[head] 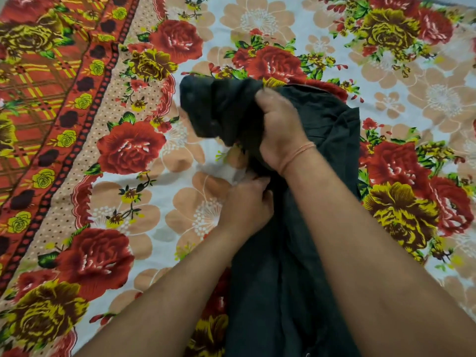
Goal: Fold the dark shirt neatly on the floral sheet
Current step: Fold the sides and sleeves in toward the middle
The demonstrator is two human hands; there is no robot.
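Dark shirt (291, 279): crumpled on the floral sheet (123, 148), running from the centre to the near edge.
My right hand (280, 130): fist closed round a bunched end of the shirt.
My left hand (247, 204): fingers curled, pinching the shirt's left edge.

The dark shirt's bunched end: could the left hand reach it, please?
Probably yes: the bunched end droops from the right hand, only floral sheet between it and the left hand, which must first release the dark shirt's edge.
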